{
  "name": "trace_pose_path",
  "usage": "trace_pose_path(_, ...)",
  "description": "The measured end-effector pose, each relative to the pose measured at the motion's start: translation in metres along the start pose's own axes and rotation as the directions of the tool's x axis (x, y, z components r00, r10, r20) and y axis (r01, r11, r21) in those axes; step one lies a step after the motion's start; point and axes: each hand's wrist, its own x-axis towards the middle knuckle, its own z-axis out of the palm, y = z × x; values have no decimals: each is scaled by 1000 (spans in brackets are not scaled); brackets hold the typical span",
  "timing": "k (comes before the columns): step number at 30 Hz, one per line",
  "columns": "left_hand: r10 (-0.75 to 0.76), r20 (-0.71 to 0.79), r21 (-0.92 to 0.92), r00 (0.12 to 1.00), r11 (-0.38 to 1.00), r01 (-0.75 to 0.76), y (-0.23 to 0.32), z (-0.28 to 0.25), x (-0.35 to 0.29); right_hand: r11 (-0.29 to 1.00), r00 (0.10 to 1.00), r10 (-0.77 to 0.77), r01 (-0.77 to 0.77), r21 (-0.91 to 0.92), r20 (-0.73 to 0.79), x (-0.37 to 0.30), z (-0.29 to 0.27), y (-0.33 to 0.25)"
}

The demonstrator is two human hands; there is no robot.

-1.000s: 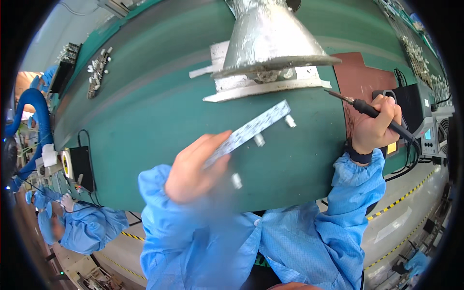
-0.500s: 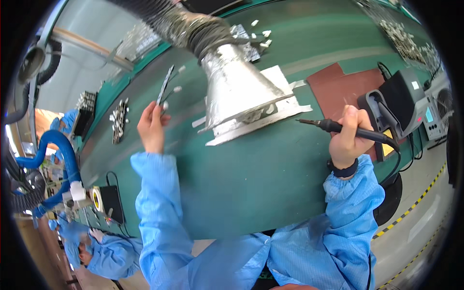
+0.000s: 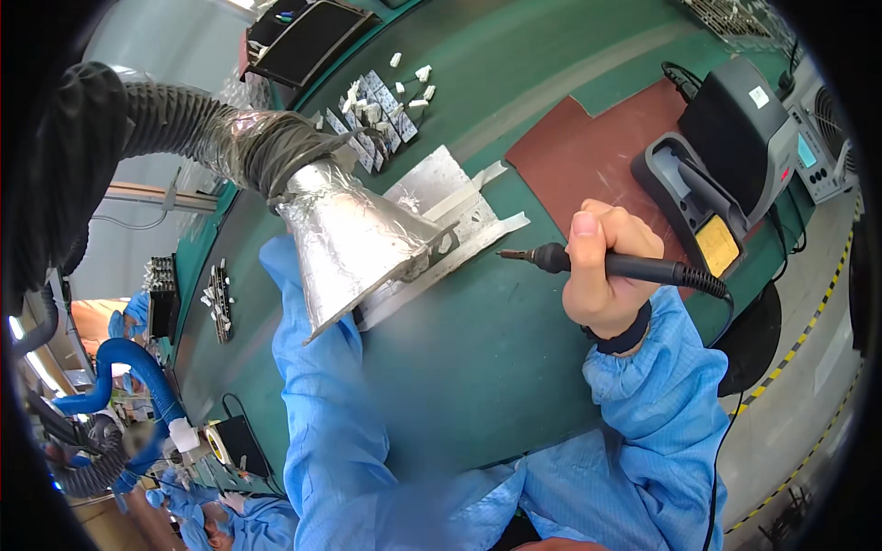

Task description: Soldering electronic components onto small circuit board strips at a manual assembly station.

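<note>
Brightly and evenly lit from overhead, with soft, faint shadows under the crinkled silver foil-wrapped extraction funnel (image 3: 354, 243) and glare glinting off its creases. Strongly bent by the fisheye lens, straight edges of the dark green work table (image 3: 514, 340) curving toward a black circular rim. Sharp around the right hand (image 3: 602, 275) gripping the black pen-shaped soldering iron (image 3: 611, 265); smeared and soft along the light blue sleeve (image 3: 326, 413) and lower centre.
</note>
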Motion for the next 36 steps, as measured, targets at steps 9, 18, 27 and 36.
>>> trace_pose_path(9, 43, 95, 389, 995, 918, -77, 31, 16, -7, 996, 995, 86, -87, 20, 46, -9, 5, -1)
trace_pose_path(18, 96, -106, 756, 990, 654, 17, 55, -137, -92, 960, 949, 269, -277, -29, -167, -16, 10, -17)
trace_pose_path(27, 74, -699, 707, 711, 225, 671, -24, -365, -214, 966, 952, 250, -256, -15, -177, -23, 7, 0)
trace_pose_path(36, -56, -543, 781, 838, 333, 529, -83, -446, -177, 985, 971, 170, -171, 10, -169, -23, -21, 17)
